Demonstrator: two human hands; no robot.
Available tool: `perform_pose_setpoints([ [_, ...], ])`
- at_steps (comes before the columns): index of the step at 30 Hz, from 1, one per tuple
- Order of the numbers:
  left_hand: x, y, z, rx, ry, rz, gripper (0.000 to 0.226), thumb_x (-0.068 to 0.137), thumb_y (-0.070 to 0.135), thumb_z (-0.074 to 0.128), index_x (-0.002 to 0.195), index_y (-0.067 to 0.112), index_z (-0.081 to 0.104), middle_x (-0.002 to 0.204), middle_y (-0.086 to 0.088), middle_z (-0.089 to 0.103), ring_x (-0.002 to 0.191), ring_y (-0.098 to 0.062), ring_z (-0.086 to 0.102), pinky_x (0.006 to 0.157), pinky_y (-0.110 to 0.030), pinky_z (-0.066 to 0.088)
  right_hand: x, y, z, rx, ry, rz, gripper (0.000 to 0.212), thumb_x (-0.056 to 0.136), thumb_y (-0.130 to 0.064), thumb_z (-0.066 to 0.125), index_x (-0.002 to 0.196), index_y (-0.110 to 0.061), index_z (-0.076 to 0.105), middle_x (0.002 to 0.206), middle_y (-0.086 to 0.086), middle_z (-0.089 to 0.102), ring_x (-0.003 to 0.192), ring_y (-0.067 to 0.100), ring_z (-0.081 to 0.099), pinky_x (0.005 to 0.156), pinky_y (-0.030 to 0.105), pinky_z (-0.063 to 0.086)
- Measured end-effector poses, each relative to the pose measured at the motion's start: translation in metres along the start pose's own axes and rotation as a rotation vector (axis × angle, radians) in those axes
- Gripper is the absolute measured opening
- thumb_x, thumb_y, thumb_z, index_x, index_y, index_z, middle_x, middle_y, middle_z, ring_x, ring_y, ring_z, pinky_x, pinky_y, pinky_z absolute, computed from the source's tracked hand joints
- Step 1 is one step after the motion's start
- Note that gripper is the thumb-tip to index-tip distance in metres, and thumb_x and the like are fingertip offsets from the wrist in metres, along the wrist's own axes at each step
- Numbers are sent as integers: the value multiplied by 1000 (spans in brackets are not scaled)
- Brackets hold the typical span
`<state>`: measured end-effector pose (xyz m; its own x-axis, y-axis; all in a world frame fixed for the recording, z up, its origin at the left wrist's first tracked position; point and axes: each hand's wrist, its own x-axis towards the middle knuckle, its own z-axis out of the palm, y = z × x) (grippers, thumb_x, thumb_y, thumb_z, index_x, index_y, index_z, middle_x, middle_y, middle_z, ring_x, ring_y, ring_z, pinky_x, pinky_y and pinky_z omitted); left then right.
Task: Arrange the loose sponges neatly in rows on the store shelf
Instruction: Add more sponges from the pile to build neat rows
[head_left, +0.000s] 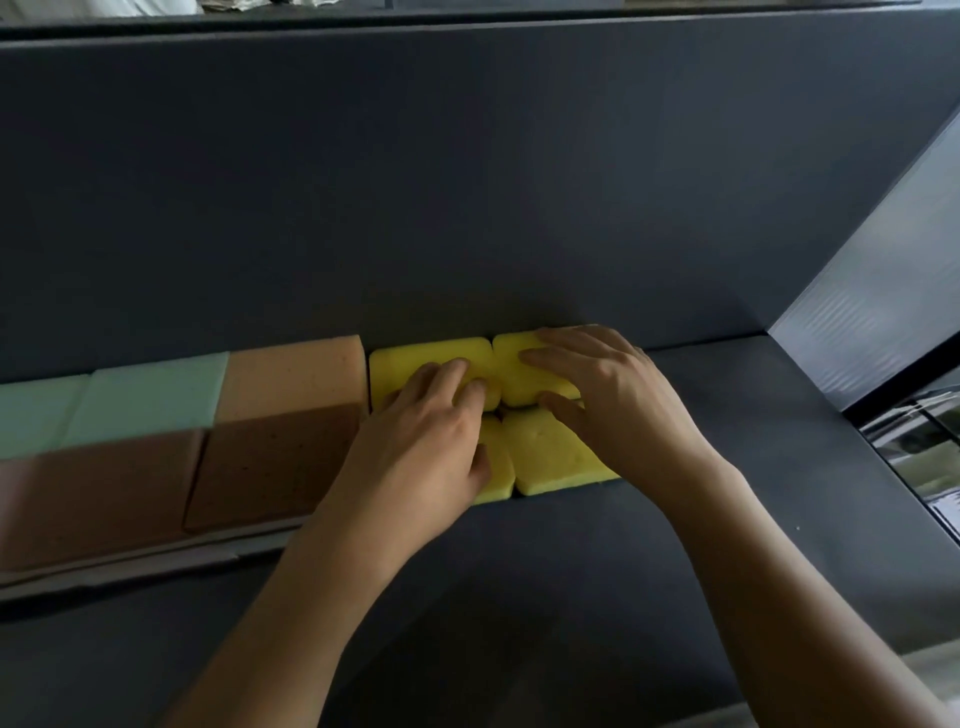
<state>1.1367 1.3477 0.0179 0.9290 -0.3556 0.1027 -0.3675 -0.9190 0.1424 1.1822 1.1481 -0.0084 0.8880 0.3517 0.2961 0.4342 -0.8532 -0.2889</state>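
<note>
Atop the yellow sponges (551, 453), left hand (422, 441) and right hand (618, 396) press flat.

One view is supplied, taken from the head. The shelf (727, 441) is looked down on from in front and above, the lens being turned forward and downward toward the shelf's back panel (467, 182). The shelf is seen from close range, within arm's reach.

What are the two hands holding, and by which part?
Nothing is held in a grip: the left hand and the right hand only press on the tops of the yellow sponges.
</note>
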Motion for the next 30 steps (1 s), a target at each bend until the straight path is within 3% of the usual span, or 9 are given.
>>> perform_pose_setpoints([
  [7, -8, 2, -14, 23, 74, 12, 40, 88, 33, 62, 125, 20, 58, 136, 0, 51, 118, -20, 54, 85, -33, 49, -11, -14, -18, -15, -25, 21, 56, 86, -39, 72, 138, -28, 54, 149, 1, 46, 141, 26, 37, 111, 45, 31],
  [12, -43, -2, -35, 22, 198, -26, 42, 83, 31, 68, 122, 16, 62, 131, -2, 57, 106, -23, 61, 78, -36, 51, -26, -61, -37, 100, 109, -52, 38, 89, -34, 66, 126, -24, 62, 134, -5, 57, 123, 20, 53, 94, 43, 50],
  [16, -91, -20, -52, 25, 319, -95, 36, 84, 29, 64, 118, 16, 64, 124, -1, 60, 101, -24, 62, 75, -36, 49, -36, -113, -41, 180, 141, -141, 32, 91, -31, 67, 123, -24, 63, 124, -11, 62, 113, 13, 58, 81, 37, 54],
  [25, -275, -93, -82, 135, 406, -520, 30, 88, 29, 59, 115, 17, 63, 117, 4, 62, 98, -22, 62, 76, -37, 51, -45, -279, 5, 305, 5, -525, 34, 91, -25, 66, 124, -17, 62, 123, -2, 63, 118, 23, 57, 92, 42, 49],
  [30, -411, -119, -92, 167, 439, -796, 33, 89, 33, 58, 117, 17, 63, 117, 2, 63, 99, -23, 63, 78, -37, 50, -80, -402, 41, 404, -137, -751, 39, 90, -33, 62, 127, -19, 60, 128, -3, 60, 119, 20, 57, 92, 42, 51],
])
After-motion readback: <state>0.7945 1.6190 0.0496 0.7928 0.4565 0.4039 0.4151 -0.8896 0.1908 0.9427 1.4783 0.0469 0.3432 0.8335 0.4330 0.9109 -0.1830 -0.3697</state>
